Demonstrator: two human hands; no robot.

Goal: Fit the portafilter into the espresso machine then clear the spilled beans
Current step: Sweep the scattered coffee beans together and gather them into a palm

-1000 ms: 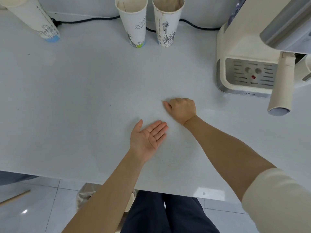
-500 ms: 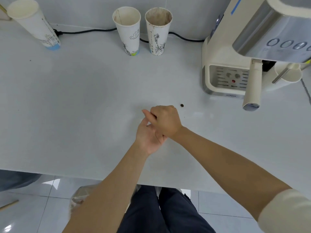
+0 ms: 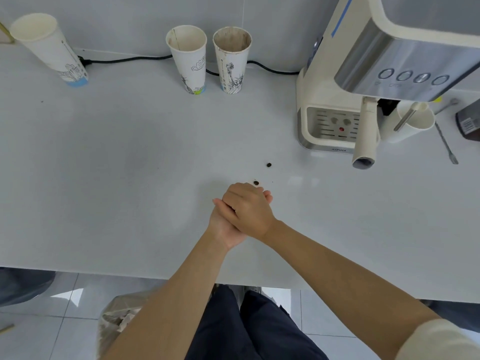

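My right hand (image 3: 246,209) lies with curled fingers across the upturned palm of my left hand (image 3: 222,231), low over the white table (image 3: 117,183). The palm's contents are hidden. Two dark coffee beans are on the table: one bean (image 3: 256,182) just beyond my right knuckles and another bean (image 3: 269,165) a little farther toward the machine. A tiny crumb lies to their right. The cream espresso machine (image 3: 327,94) stands at the back right, and the portafilter sits in it with its cream handle (image 3: 366,133) pointing toward me.
Three used paper cups stand along the back wall: one tilted cup (image 3: 49,48) and two stained cups (image 3: 188,58) (image 3: 232,58). A black cable runs behind them. A white cup (image 3: 415,123) and a spoon (image 3: 445,142) sit right of the machine. A bagged bin (image 3: 117,318) is below the table edge.
My left hand was lying palm up, apart from my right fist. The right hand has since moved onto the left palm. The view has tilted up, and two beans now show.
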